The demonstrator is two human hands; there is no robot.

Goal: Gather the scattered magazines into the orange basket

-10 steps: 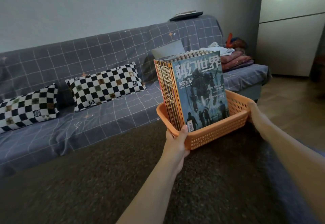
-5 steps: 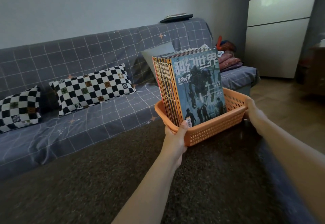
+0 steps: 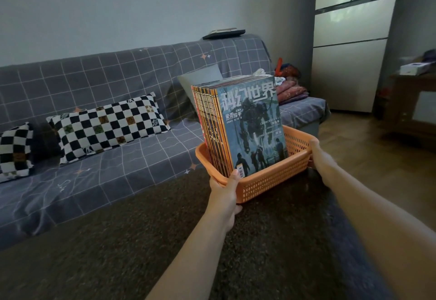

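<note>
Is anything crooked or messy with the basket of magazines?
Slightly. The magazines stand upright but lean left, packed at one side of the orange basket, leaving its right part empty. Nothing has spilled. The left hand and right hand grip its ends.

right hand (image 3: 317, 156) fingers: hidden behind orange basket (image 3: 271, 179) far end
rear magazines (image 3: 207, 120): only spines show
left cushion (image 3: 14, 148): cut by frame edge

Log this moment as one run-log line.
left hand: grips orange basket near corner | right hand: grips far end | magazines: upright in basket | basket: held above dark rug
</note>
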